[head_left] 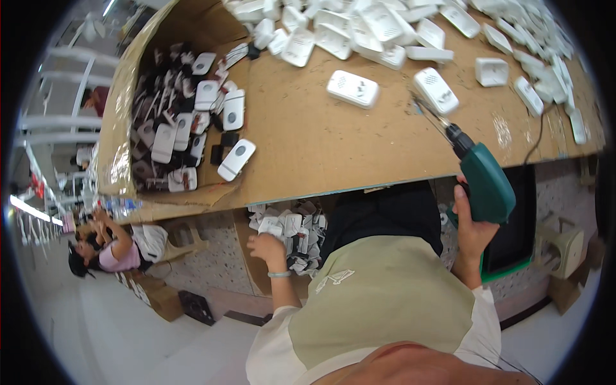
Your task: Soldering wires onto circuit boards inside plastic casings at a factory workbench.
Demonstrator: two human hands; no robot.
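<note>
Apparently a picking step | left hand (267, 246), seven o'clock, half-open over white plastic parts (292, 224) in brown cardboard carton (247, 266), any hold impossible to tell | right hand (475, 231), three o'clock, wrapped round dark-green pistol-shaped plastic driver (486, 179) | next move likely calls for a pinch | carton's twelve-o'clock edge hidden, slim metal bit (443, 119) indistinct

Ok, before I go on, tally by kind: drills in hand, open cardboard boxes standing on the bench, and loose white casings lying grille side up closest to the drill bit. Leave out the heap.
Green drill, in the right hand: 1
Open cardboard box: 1
Loose white casings, grille side up: 2
Total: 4
</note>
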